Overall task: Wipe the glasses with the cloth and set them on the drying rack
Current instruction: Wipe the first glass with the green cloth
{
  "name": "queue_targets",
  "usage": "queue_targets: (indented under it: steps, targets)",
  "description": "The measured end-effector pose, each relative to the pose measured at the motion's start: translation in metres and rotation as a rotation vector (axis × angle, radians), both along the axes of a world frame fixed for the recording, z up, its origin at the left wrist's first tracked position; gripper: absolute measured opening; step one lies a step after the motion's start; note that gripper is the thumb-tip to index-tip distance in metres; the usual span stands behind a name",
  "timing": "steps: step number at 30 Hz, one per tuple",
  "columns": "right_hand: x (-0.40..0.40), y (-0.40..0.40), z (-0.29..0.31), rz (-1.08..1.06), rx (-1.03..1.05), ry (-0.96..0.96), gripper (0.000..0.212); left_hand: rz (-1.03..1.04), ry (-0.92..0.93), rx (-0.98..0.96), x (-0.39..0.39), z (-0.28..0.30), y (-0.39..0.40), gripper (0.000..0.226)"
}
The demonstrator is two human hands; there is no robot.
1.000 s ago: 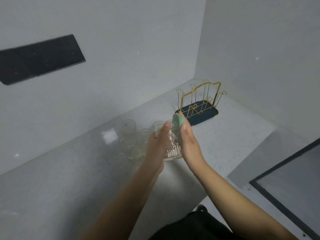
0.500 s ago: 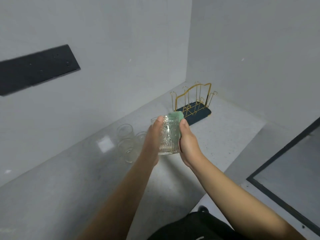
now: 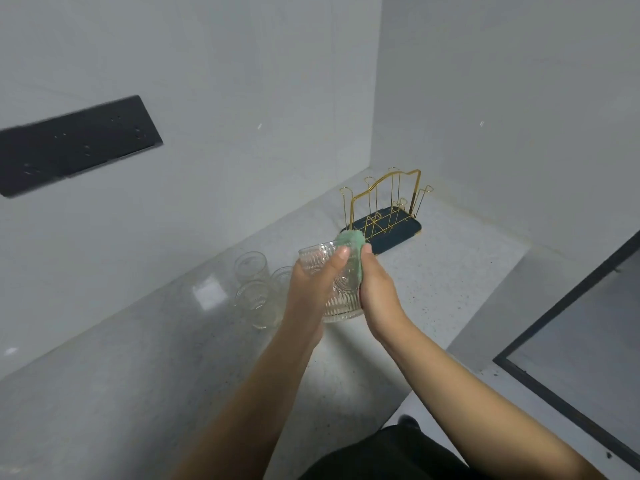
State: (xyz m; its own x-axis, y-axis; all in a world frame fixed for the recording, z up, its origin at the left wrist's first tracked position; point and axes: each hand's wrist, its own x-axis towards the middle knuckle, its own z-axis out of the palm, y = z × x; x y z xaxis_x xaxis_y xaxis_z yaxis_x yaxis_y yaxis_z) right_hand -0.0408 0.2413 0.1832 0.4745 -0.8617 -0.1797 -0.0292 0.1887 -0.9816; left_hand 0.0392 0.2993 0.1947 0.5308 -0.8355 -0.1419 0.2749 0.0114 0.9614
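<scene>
A ribbed clear glass (image 3: 341,303) is held upright above the counter, between both hands. My left hand (image 3: 310,292) grips its left side, thumb over the rim. My right hand (image 3: 377,292) presses a green cloth (image 3: 353,245) against the glass's right side and rim. Three more clear glasses (image 3: 256,292) stand grouped on the counter to the left, partly hidden by my left hand. The drying rack (image 3: 384,209), gold wire on a dark blue tray, stands in the far corner with nothing on its pegs.
The pale speckled counter (image 3: 433,278) runs along two grey walls meeting behind the rack. A black panel (image 3: 76,143) is fixed on the left wall. A dark-framed recess (image 3: 571,341) lies at the right, beyond the counter's step.
The glass has been turned more upright and lifted a little between my hands, and the cloth has slid up to its rim. The view has shifted slightly left.
</scene>
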Motion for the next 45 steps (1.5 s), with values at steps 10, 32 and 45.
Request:
queue_targets:
  steps: [10, 32, 45]
  targets:
    - [-0.011, -0.007, 0.010, -0.058, 0.036, -0.026, 0.044, 0.078, -0.161, 0.063, -0.009, 0.005, -0.015, 0.054]
    - [-0.039, -0.082, -0.095, 0.055, -0.243, 0.183, 0.058, -0.138, 0.051, 0.028, -0.054, 0.027, -0.054, 0.060]
    - [-0.016, -0.052, 0.004, -0.002, -0.217, 0.018, 0.045, -0.017, -0.060, -0.084, -0.020, 0.004, -0.055, 0.032]
